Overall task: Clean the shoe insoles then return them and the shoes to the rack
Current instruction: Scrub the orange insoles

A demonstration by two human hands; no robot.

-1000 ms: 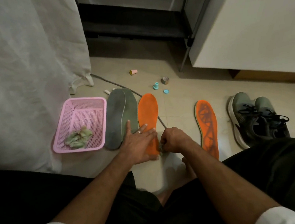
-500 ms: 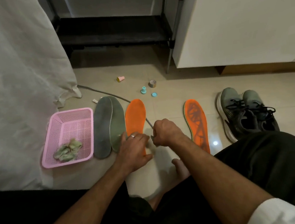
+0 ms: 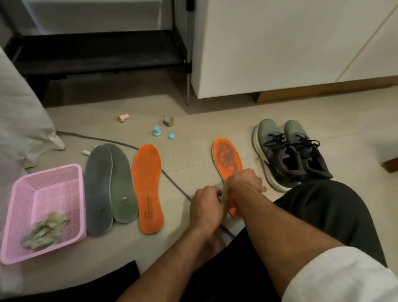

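Black trousers [image 3: 317, 213] and white sleeves [image 3: 346, 277] fill the near edge; person sits on the floor [image 3: 193, 156], arms reaching forward. Left hand [image 3: 206, 206] fingers curled, right hand [image 3: 243, 185] curled too, both meeting at the heel end of the right orange insole [image 3: 228, 159]. Right hand seems to grip that insole's edge; what the left hand holds is hidden, cannot tell. This insole shows a dark web pattern on its front half. A grey cable [image 3: 171, 179] runs on the floor under the hands.

Left of the hands: plain orange insole [image 3: 148, 188] flat on the floor, then two grey insoles [image 3: 110, 188] overlapping side by side, then a pink basket [image 3: 17, 251] with a crumpled greenish rag [image 3: 44, 231] inside. White cloth [image 3: 2, 114] hangs at far left.

Right of the hands: pair of grey shoes [image 3: 288, 151] with black laces, side by side, touching.

Further out: small caps [image 3: 164, 133] in blue, a pink one [image 3: 123, 118], a tape roll [image 3: 168, 121]. Beyond them, black shoe rack [image 3: 99, 51] and white cabinet [image 3: 279, 37].
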